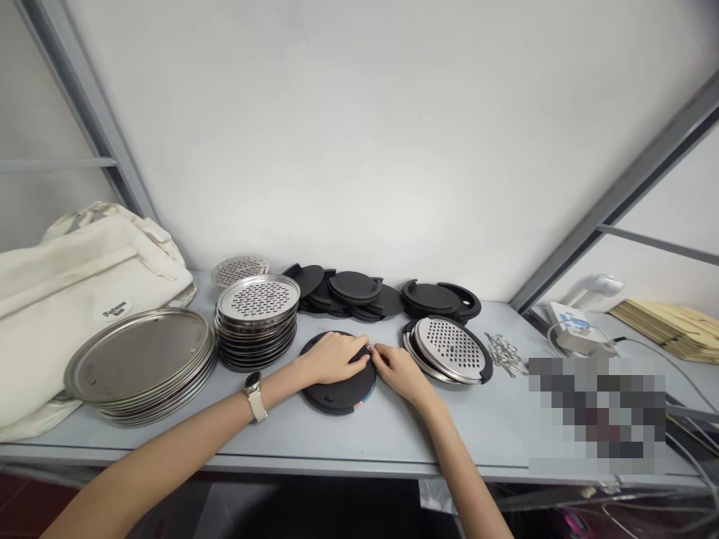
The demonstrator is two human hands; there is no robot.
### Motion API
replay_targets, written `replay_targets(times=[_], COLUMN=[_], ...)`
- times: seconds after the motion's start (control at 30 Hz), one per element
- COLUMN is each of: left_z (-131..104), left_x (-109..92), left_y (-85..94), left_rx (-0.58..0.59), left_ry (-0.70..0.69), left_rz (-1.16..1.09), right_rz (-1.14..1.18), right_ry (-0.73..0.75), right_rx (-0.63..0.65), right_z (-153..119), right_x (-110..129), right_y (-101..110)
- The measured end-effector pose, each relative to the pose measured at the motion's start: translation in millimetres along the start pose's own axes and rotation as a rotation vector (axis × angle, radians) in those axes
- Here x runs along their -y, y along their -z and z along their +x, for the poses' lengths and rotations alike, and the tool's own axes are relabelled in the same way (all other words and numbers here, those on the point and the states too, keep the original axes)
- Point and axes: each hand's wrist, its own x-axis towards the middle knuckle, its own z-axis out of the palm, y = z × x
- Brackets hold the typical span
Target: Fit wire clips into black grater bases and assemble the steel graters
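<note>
A round black disc (331, 395) lies on the grey table in front of me, with a bit of blue and orange at its lower right edge. Across its top rests my left hand (337, 358), fingers bent toward the disc's right edge. My right hand (396, 367) meets it there, thumb and fingertips pinched at the rim. A small metallic thing shows between the fingertips, too small to make out. Just right of my right hand, perforated metal plates (454, 349) sit in a black ring-shaped base.
Stacked perforated plates (258, 299) and large metal trays (143, 352) stand left, beside a cream bag (84, 284). Black round parts (355, 287) line the wall. Metal clips (505, 353), a white device (576, 329) and wooden boards (668, 329) are right.
</note>
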Motion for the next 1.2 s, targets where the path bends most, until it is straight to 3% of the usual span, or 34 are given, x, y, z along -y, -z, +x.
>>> replay_targets(times=[1.2], left_z=[0.2], left_x=[1.3], left_y=[-1.2], left_rx=[-0.023], left_ry=[-0.035], left_rz=[0.031], right_rz=[-0.007], right_ry=[0.012], right_rx=[-0.004], right_z=[0.4], right_x=[0.4], right_y=[0.3])
